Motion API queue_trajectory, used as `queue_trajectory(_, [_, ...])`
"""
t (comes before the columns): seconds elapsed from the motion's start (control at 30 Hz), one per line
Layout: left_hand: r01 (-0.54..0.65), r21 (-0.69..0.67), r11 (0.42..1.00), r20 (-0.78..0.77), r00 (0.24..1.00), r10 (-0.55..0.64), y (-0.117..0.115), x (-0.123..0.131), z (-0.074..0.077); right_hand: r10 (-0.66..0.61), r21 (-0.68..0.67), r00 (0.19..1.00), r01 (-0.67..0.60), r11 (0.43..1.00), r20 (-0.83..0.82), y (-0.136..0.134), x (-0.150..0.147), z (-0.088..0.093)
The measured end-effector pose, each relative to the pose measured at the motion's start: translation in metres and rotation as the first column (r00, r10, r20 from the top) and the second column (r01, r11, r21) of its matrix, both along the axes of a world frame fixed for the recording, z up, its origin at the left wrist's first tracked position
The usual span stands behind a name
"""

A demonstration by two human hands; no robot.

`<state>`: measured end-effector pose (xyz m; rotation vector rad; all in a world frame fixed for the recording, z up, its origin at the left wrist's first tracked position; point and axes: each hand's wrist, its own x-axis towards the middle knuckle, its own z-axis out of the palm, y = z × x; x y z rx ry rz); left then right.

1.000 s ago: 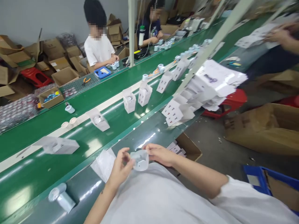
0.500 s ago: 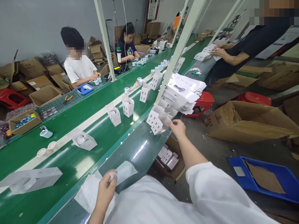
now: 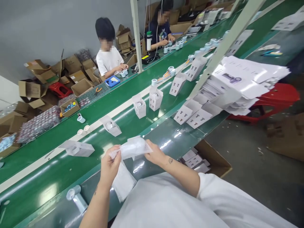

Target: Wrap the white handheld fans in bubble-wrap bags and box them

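Observation:
My left hand [image 3: 111, 163] is closed on one end of a translucent white wrapped bundle [image 3: 131, 148], held just above the bench edge. My right hand [image 3: 154, 153] grips at the other end, on a white box that the bundle partly hides. White wrapping sheets [image 3: 123, 182] lie below my hands against my shirt. To the left of my left forearm, a light-blue device with a round head and a handle [image 3: 79, 199] rests on the bench. Two open printed white boxes [image 3: 204, 116] stand to the right, beyond my right hand.
A green conveyor belt [image 3: 125, 129] carries several open white boxes and light-blue devices. A stack of printed sheets [image 3: 247, 79] sits at the right by a slanted post [image 3: 223, 50]. A carton of packed boxes [image 3: 213, 158] is below the bench. Two people work across the belt.
My right hand has left the group of white boxes and come to my left hand, bringing a box. The left hand has risen with the bundle. The view has swung left, exposing the light-blue device.

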<state>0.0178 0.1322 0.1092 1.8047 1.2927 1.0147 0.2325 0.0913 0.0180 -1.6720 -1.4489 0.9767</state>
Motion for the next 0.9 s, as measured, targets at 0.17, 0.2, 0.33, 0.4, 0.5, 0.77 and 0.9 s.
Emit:
queue_trajectory(0.17, [-0.156,0.0,0.988,-0.336,0.93,0.147,-0.009,-0.023,0.005,0.243,0.049,0.969,-0.245,0.968,0.031,0.008,-0.009,-0.002])
queue_trajectory(0.2, [-0.158,0.015,0.987,-0.359,0.921,0.153,-0.01,-0.026,0.007,0.289,0.033,0.957,-0.29,0.956,0.036,0.009,-0.008,-0.001])
queue_trajectory(0.33, [-0.09,0.168,0.982,-0.473,0.867,0.16,-0.02,-0.022,0.012,0.471,0.052,0.882,-0.471,0.88,0.018,0.016,-0.004,-0.001])
queue_trajectory(0.4, [-0.003,0.254,0.967,-0.571,0.807,0.152,-0.029,-0.012,0.014,0.534,0.134,0.845,-0.528,0.838,-0.01,0.018,-0.001,-0.003])
queue_trajectory(0.5, [0.104,0.25,0.963,-0.74,0.662,0.121,-0.045,0.003,0.021,0.535,0.194,0.844,-0.519,0.832,-0.034,0.02,-0.001,-0.01])
queue_trajectory(0.77, [0.14,0.049,0.989,-0.93,0.368,-0.006,-0.053,0.035,0.005,0.468,0.372,0.883,-0.441,0.817,0.021,-0.001,-0.024,-0.041])
queue_trajectory(0.9, [0.188,-0.017,0.982,-0.898,0.43,-0.098,-0.067,0.045,-0.024,0.43,0.357,0.903,-0.403,0.843,0.003,-0.009,-0.027,-0.045])
